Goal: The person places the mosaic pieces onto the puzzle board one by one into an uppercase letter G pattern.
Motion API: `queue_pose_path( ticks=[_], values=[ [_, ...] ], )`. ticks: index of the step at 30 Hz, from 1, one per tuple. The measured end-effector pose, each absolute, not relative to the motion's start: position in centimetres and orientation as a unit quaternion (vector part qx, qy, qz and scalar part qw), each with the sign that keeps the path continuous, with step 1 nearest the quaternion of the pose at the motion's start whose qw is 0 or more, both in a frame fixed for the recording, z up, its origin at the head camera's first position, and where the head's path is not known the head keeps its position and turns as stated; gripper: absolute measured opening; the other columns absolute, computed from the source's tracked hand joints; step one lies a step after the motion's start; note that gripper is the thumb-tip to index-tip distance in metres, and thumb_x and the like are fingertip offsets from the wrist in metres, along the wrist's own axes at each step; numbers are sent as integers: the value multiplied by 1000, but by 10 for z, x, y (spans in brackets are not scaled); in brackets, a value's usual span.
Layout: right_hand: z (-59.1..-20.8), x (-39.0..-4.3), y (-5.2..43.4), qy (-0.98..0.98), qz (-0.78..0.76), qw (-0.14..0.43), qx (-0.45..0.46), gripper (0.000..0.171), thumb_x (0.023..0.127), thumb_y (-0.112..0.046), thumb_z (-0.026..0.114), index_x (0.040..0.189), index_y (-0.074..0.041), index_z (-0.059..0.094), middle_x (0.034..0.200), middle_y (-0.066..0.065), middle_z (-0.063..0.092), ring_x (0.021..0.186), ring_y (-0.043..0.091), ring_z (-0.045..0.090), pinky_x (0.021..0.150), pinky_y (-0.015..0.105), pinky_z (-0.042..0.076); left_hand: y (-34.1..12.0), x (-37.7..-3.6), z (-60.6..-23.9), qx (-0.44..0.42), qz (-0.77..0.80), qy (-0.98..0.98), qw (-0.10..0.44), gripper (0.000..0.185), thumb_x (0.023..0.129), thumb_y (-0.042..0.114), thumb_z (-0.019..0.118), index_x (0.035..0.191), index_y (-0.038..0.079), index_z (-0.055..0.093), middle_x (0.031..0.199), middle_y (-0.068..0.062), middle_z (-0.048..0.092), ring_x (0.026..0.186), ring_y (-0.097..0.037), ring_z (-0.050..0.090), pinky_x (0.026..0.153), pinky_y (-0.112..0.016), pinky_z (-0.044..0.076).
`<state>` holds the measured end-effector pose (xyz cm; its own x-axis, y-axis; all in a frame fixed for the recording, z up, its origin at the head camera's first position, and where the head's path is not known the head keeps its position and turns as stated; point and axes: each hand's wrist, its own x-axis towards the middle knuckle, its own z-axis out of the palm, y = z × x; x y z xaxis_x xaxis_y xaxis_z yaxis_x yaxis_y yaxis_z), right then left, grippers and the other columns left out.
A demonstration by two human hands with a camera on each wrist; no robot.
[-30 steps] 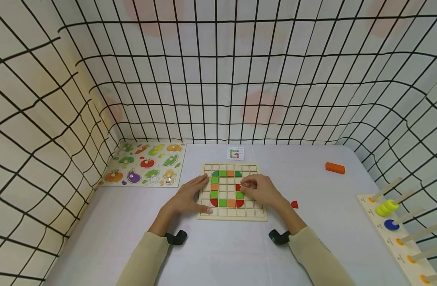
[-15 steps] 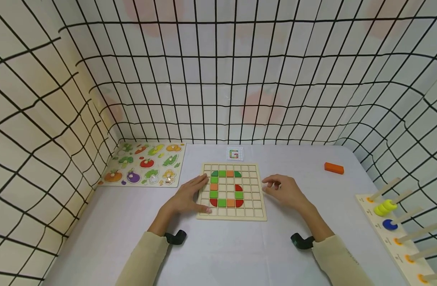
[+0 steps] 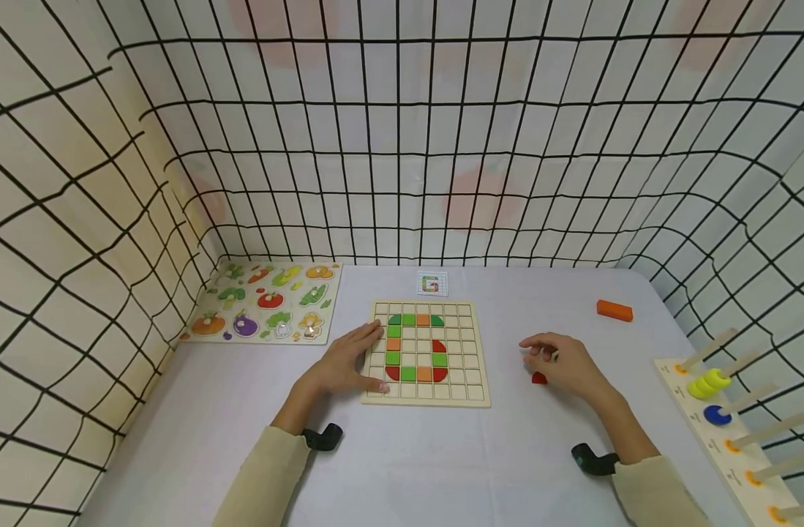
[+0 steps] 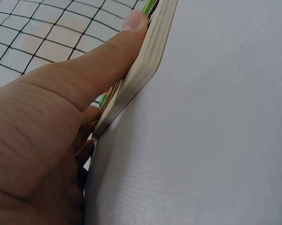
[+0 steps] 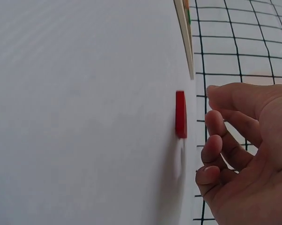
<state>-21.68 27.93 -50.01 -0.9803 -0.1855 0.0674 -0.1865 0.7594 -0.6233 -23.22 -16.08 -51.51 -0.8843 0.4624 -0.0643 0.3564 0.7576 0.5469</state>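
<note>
On the table lies a square wooden grid board with green, orange and red tiles set into a G-like shape. My left hand rests along the board's left edge, its fingers fairly straight and its thumb on the near left part. Right of the board, my right hand is above a loose red tile, which its fingers partly cover in the head view. In the right wrist view, the red tile lies flat on the table, apart from the loosely bent fingers, which hold nothing.
Behind the board lies a small card printed with a coloured G. A vegetable puzzle is at the back left, an orange block at the back right. A pegged board stands at the right edge. Black netting surrounds the table.
My right hand has let go of a red tile on the board's right side and moved right, to the loose red tile. The left hand has stayed at the board's edge.
</note>
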Motion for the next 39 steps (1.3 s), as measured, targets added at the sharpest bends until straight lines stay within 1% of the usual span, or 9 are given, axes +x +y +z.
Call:
queue_pose_path(
  ticks=[5,9,13,16,18,25,30,36,39],
  values=[
    [-501,-210,294,-939,326,-3,111,20,88,-24,72,107,-21,72,88,-5,64,75,14,52,60,23,41,-161,-233,-517,222,268,933,95,114,66,68,77,156,27,20,164,10,10,152,-21,10,120,-54,15],
    [-501,-205,304,-941,320,-24,110,22,86,-24,73,108,-22,71,90,-5,63,77,14,52,62,22,42,-162,-233,-517,221,269,933,95,114,66,68,77,156,27,20,164,10,10,152,-21,11,120,-54,15],
    [-501,-200,310,-944,307,-48,109,34,81,-33,79,111,-22,70,93,-3,61,83,16,50,66,22,42,-162,-232,-516,220,270,932,95,114,66,68,77,156,27,21,164,10,11,152,-21,11,120,-54,16],
    [-503,-199,315,-947,298,-56,103,44,75,-43,82,113,-24,69,94,-3,61,87,17,49,70,23,43,-161,-232,-516,219,270,933,95,113,66,67,77,156,26,22,164,11,11,152,-20,11,120,-54,16],
    [-503,-198,317,-949,295,-57,98,46,73,-46,83,112,-25,70,94,-4,61,89,18,50,71,23,44,-161,-231,-515,220,272,932,95,113,67,66,78,156,26,22,164,10,11,152,-20,11,120,-54,16],
    [-504,-196,321,-951,289,-44,105,34,75,-42,83,105,-29,74,93,-6,64,86,16,51,70,23,45,-160,-231,-513,223,277,930,96,113,66,66,78,156,26,22,164,9,12,152,-21,11,120,-55,16],
    [-504,-195,319,-948,292,-28,121,29,77,-40,81,101,-26,75,90,-6,65,82,15,51,68,23,44,-160,-232,-516,221,265,934,94,115,65,70,76,156,27,19,164,11,10,152,-20,11,120,-54,16],
    [-503,-196,316,-950,287,-26,119,25,81,-38,79,102,-24,75,87,-7,63,81,14,51,68,23,44,-160,-232,-516,223,268,933,93,115,66,68,77,156,26,20,164,10,11,152,-21,11,120,-54,15],
    [-502,-198,313,-950,288,-23,114,24,81,-35,79,101,-22,75,83,-7,62,79,13,51,65,23,43,-160,-231,-515,225,268,932,94,114,67,67,77,156,26,20,164,10,10,152,-21,11,120,-55,15]
  ],
)
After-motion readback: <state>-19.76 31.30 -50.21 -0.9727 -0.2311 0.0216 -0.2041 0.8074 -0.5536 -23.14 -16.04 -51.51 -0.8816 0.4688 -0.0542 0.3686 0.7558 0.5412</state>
